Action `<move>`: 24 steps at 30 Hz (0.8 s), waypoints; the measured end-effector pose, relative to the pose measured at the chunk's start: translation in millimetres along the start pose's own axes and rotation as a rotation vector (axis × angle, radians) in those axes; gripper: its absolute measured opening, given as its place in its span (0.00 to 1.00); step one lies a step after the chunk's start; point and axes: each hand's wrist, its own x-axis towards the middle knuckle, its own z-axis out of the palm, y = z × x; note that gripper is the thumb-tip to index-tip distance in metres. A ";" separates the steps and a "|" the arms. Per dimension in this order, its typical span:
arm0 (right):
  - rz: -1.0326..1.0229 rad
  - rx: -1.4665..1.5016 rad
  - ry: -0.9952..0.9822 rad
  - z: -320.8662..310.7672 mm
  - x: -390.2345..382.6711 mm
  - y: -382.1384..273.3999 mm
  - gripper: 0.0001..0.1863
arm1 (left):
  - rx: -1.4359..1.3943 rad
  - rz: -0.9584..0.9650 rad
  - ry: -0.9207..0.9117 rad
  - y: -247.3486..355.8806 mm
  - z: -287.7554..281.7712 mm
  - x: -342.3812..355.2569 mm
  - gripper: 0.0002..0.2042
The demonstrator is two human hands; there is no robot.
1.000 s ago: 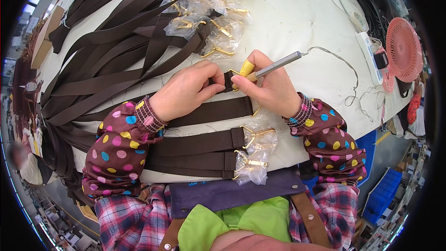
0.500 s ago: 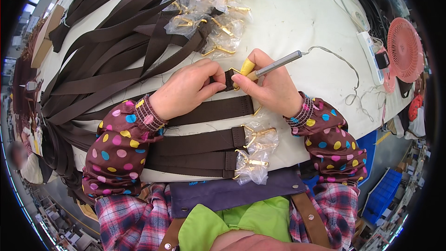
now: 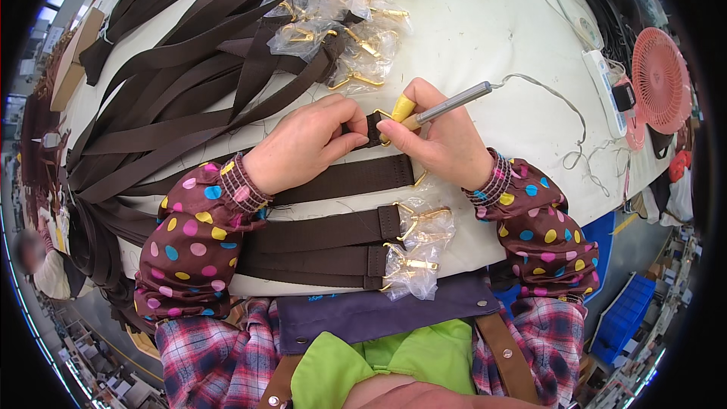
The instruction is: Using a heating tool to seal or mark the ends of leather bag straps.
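My left hand [image 3: 307, 144] pinches the end of a dark brown webbing strap [image 3: 372, 130] fitted with a gold metal fitting [image 3: 383, 116]. Beside it, my right hand [image 3: 435, 140], with yellow wrapping [image 3: 403, 107] on a finger, grips a silver pen-shaped tool [image 3: 458, 100] with a wire, its lower end at the gold fitting and its tip too small to make out. Just below my hands lies another brown strap [image 3: 348, 180]; nearer me are straps [image 3: 318, 233] ending in gold clasps wrapped in clear plastic [image 3: 413, 265].
A strap pile [image 3: 159, 129] and bagged clasps [image 3: 363, 53] cover the upper left of the white table [image 3: 492, 30]. At right are a power strip [image 3: 603, 95], pink fan [image 3: 655, 83] and blue crate [image 3: 622, 318]. A cardboard box [image 3: 76, 60] and a blurred person [image 3: 49, 273] are at left.
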 end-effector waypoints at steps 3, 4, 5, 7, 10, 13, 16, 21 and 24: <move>-0.003 -0.004 -0.003 0.4 0.4 0.2 0.15 | 0.002 0.002 0.004 -0.2 0.0 -0.5 0.05; -0.003 -0.009 -0.004 0.1 0.4 -0.1 0.15 | 0.002 0.005 0.004 -0.2 0.0 -0.3 0.05; -0.004 -0.010 -0.004 0.1 0.3 -0.5 0.15 | 0.002 0.006 0.004 -0.1 -0.1 -0.3 0.05; -0.002 -0.009 0.002 0.1 0.4 -1.4 0.15 | 0.002 0.005 0.000 0.3 -0.7 -0.5 0.05; -0.014 0.014 0.013 0.4 -0.1 -0.6 0.15 | -0.031 0.015 0.016 -3.6 -0.3 -1.0 0.05; -0.012 0.009 -0.009 -1.7 0.5 -3.1 0.16 | -0.051 -0.026 0.007 -1.4 -2.1 -0.4 0.06; -0.036 -0.024 -0.015 -1.6 1.1 -3.6 0.16 | -0.038 -0.024 0.004 -0.9 -2.6 -0.3 0.06; -0.039 -0.035 -0.030 -0.8 1.6 -2.1 0.16 | -0.022 -0.010 0.005 -1.6 -2.8 -0.5 0.06; -0.030 -0.042 -0.038 -1.2 1.5 -2.7 0.16 | -0.025 -0.012 0.004 -0.4 -3.0 -0.8 0.06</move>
